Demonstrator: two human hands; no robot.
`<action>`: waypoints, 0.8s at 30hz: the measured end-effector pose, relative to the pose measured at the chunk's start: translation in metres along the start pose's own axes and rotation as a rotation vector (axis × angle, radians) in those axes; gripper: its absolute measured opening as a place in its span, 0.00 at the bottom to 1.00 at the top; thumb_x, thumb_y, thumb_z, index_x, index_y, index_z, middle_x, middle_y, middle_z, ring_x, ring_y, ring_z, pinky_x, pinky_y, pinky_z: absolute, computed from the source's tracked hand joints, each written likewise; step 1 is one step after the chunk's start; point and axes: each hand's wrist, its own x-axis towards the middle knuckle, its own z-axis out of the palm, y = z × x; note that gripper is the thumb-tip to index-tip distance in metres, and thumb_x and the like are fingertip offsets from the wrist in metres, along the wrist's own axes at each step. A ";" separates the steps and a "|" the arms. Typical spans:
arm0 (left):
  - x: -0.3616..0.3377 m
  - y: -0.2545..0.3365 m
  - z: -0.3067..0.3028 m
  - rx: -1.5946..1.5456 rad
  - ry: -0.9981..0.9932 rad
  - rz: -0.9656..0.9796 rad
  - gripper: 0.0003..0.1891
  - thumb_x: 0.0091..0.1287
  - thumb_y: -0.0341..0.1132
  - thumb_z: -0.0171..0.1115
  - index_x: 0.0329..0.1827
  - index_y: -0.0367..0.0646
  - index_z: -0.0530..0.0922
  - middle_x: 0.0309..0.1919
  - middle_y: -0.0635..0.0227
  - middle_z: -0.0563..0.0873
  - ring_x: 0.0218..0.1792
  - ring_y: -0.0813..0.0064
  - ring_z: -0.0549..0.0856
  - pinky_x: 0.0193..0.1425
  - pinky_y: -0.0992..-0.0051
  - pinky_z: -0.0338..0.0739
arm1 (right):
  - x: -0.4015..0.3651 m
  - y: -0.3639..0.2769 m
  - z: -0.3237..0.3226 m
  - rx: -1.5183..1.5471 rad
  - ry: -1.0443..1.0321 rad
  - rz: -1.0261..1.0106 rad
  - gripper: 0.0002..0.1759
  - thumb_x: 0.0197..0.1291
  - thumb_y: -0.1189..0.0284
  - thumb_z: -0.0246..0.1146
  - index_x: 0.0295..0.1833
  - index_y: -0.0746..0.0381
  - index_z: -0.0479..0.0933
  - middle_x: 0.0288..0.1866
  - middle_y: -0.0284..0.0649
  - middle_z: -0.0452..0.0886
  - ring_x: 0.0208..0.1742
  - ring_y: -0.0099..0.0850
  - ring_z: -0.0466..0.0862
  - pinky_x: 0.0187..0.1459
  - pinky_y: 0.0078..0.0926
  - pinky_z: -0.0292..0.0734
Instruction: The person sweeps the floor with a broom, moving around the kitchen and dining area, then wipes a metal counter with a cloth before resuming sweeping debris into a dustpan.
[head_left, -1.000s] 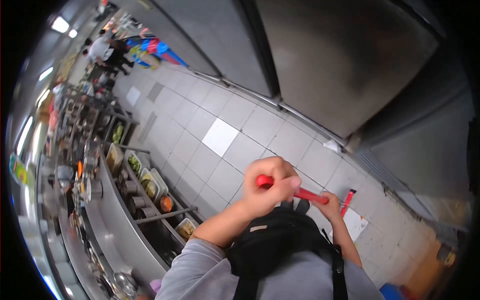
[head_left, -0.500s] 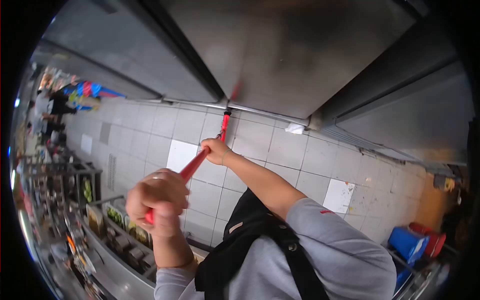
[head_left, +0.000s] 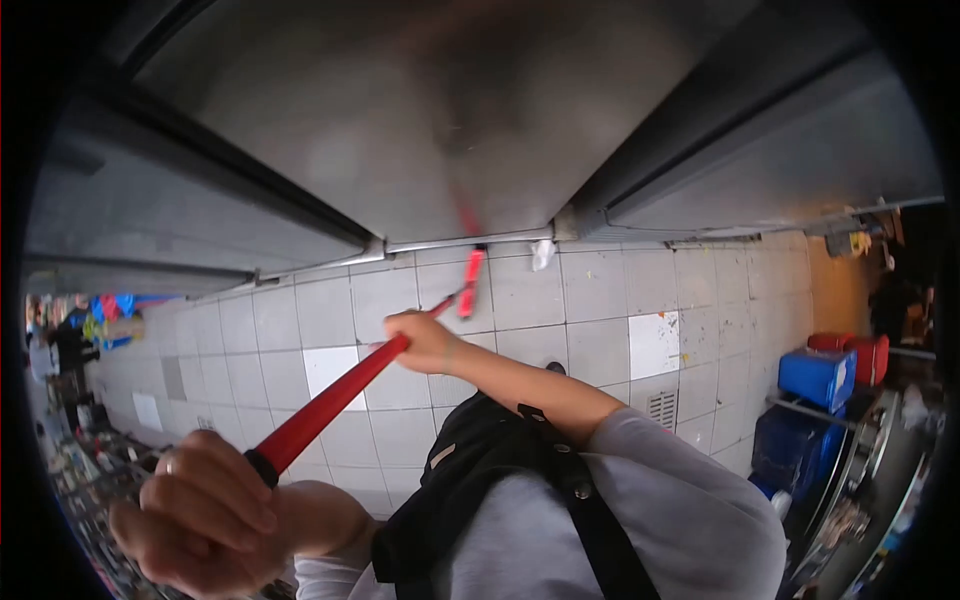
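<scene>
A long red pole [head_left: 335, 405] slants from the lower left toward the floor. Near its black upper end, my left hand [head_left: 205, 515], with a ring on one finger, is closed around it. Farther down the shaft, my right hand [head_left: 425, 342] grips it with wrapped fingers. The pole's red and black head [head_left: 470, 285] lies on the tiled floor [head_left: 525, 305], close to the base of a metal cabinet [head_left: 430, 150]. A white crumpled piece [head_left: 542, 255] rests right of the head, beside the cabinet's base.
More grey metal cabinets [head_left: 760, 150] stand on both sides. Blue containers [head_left: 815, 378] and a red container [head_left: 868, 360] sit on a rack at the right. Shelving with kitchen items [head_left: 90, 460] lines the lower left. A person [head_left: 45, 360] is far off at the left.
My left hand has moved down and left with the pole's upper end, and more of the shaft shows. The view has shifted rightward along the cabinets, with the pole's head now nearer the white piece.
</scene>
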 end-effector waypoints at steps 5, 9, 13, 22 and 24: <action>0.006 -0.060 0.045 0.194 0.183 -0.011 0.14 0.73 0.35 0.39 0.25 0.46 0.60 0.07 0.73 0.66 0.06 0.83 0.63 0.10 0.82 0.61 | 0.043 0.030 -0.007 -0.047 0.024 0.064 0.09 0.43 0.71 0.60 0.18 0.61 0.69 0.20 0.48 0.73 0.25 0.44 0.75 0.28 0.36 0.68; -0.008 -0.100 0.076 -0.053 0.241 -0.110 0.12 0.72 0.32 0.40 0.27 0.45 0.59 0.08 0.70 0.65 0.06 0.82 0.63 0.10 0.82 0.61 | 0.005 0.085 -0.070 -0.170 0.126 0.247 0.09 0.44 0.70 0.60 0.19 0.61 0.69 0.18 0.46 0.71 0.21 0.32 0.69 0.28 0.32 0.68; -0.034 -0.129 0.140 -0.098 0.252 -0.227 0.12 0.72 0.30 0.42 0.27 0.46 0.59 0.09 0.72 0.65 0.09 0.81 0.64 0.11 0.81 0.60 | -0.075 0.124 -0.148 -0.305 0.300 0.393 0.11 0.43 0.69 0.62 0.18 0.62 0.69 0.16 0.47 0.70 0.20 0.39 0.72 0.27 0.33 0.68; 0.017 -0.048 0.223 -0.109 -0.014 -0.001 0.14 0.73 0.36 0.40 0.26 0.47 0.62 0.09 0.71 0.67 0.08 0.84 0.64 0.14 0.83 0.62 | -0.112 0.060 -0.159 -0.011 0.575 0.066 0.14 0.43 0.73 0.60 0.16 0.62 0.61 0.13 0.44 0.64 0.18 0.40 0.65 0.23 0.36 0.61; 0.021 -0.049 0.262 -0.083 -0.041 0.006 0.14 0.72 0.36 0.41 0.25 0.47 0.62 0.09 0.71 0.67 0.07 0.84 0.64 0.14 0.83 0.62 | -0.123 0.049 -0.179 0.035 0.474 0.085 0.14 0.42 0.74 0.60 0.16 0.63 0.61 0.14 0.44 0.64 0.18 0.39 0.66 0.23 0.36 0.61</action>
